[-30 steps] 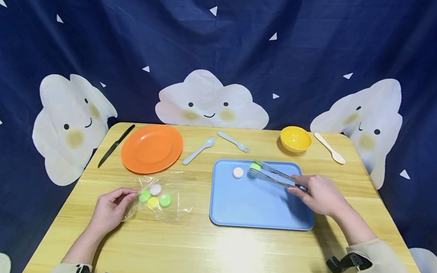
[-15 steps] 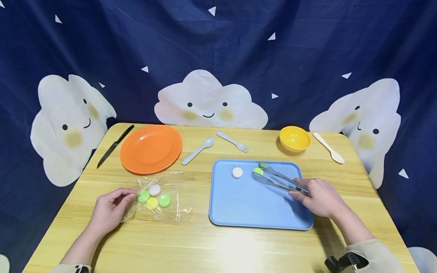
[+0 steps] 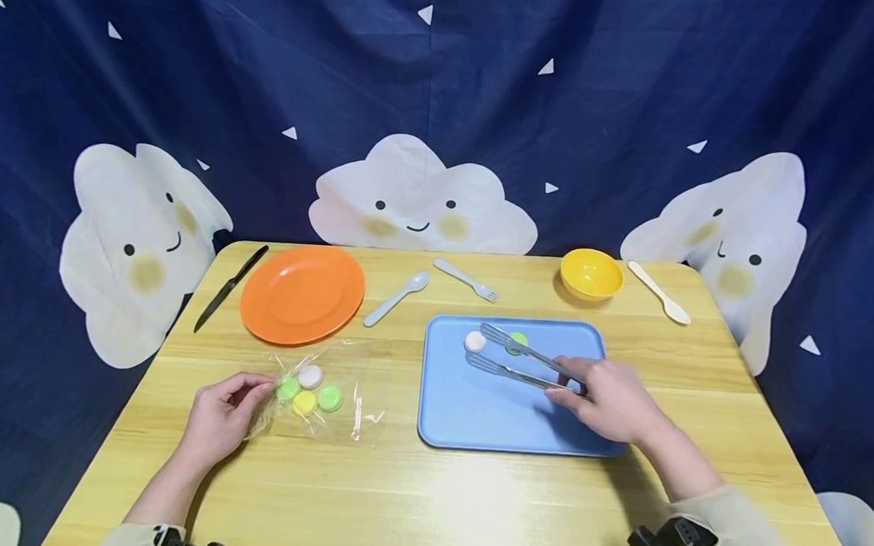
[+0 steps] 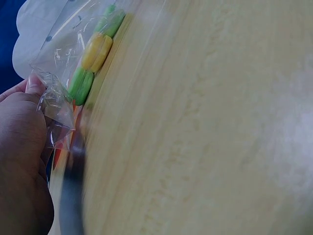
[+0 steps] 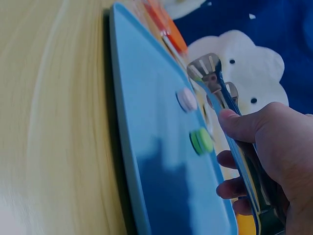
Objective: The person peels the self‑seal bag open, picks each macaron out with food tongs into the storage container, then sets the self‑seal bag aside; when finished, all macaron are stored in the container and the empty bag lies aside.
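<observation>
My left hand [image 3: 221, 418] pinches the edge of a clear plastic bag [image 3: 358, 385] that lies on the table. Inside the bag are a white macaron [image 3: 310, 376], a yellow macaron [image 3: 305, 403] and two green ones. My right hand [image 3: 610, 398] grips metal tongs [image 3: 524, 372], whose arms are spread above the blue tray [image 3: 458, 416] with nothing between the tips. On the tray sit a pale pink macaron [image 5: 187, 100] and a green macaron [image 5: 201, 141], side by side near the far edge. In the head view one tong arm partly covers the green one.
An orange plate [image 3: 303, 294] and a black knife [image 3: 231, 289] lie at the back left. A light blue spoon [image 3: 396, 299] and fork [image 3: 466, 280] lie behind the tray. Toward the back right are a yellow bowl [image 3: 591, 275] and a cream spoon [image 3: 659, 292].
The tongs have let go of the green macaron, which rests on the tray. My right hand has moved left with the tongs, toward the pink macaron. My left hand has stayed put.
</observation>
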Tool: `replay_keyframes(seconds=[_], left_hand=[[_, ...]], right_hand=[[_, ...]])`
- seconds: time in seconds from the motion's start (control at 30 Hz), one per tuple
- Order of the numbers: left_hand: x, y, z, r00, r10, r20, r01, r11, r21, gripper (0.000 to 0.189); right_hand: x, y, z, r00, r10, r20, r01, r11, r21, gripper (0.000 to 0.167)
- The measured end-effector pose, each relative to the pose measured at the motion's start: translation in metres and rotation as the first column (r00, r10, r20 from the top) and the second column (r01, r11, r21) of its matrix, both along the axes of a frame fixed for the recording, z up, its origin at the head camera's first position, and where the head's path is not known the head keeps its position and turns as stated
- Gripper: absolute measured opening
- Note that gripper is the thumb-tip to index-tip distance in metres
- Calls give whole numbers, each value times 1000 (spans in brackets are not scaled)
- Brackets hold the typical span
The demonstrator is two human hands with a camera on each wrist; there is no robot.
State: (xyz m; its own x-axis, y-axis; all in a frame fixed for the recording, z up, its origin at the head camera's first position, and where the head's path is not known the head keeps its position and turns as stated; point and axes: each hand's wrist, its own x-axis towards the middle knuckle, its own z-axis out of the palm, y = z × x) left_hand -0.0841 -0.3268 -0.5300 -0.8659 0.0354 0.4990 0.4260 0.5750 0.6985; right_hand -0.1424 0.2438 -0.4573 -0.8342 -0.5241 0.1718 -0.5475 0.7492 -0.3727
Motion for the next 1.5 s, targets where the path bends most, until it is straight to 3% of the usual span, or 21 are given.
replay_keyframes(seconds=[0.27,0.63,1.13,1.5], left_hand=[[-1,-1,-1,1000,-1,8,0,1000,19,24],[-1,0,-4,999,32,22,-32,999,19,25],[2,-1,-1,999,37,38,-38,999,23,24],[3,0,0,999,31,44,-33,999,34,24]], right_hand=[[4,-36,-2,997,80,7,-80,996,-46,30],[-1,-92,-3,974,225,27,-224,974,-8,30],[-9,-154,-11,959,276,59,-281,955,96,19],[-9,-177,-12,952,298,70,-301,953,23,21]])
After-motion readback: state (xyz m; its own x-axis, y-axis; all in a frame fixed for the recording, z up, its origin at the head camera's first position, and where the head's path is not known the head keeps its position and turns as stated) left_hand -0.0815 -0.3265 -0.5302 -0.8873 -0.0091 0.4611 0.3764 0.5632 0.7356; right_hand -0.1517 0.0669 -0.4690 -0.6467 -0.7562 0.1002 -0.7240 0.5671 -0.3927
